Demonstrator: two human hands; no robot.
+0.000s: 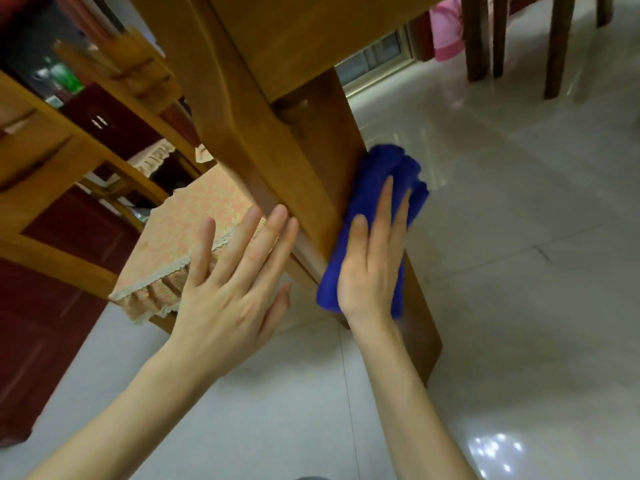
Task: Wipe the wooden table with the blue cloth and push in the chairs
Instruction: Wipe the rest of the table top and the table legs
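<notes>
My right hand point(372, 258) lies flat, fingers straight and close together, pressing the blue cloth point(377, 209) against the outer face of the table point(263, 39) leg point(322, 168), the cloth bunched up toward one o'clock beyond my fingertips. My left hand point(232, 289) is spread open with nothing in it, its fingertips touching or nearly touching the leg's near edge at about one o'clock, though I cannot tell which. A chair point(69, 150) with a patterned cushion point(194, 230) stands at ten o'clock of that hand, and dark chair legs point(519, 36) stand on the tile floor point(519, 271) at one o'clock, well apart.
</notes>
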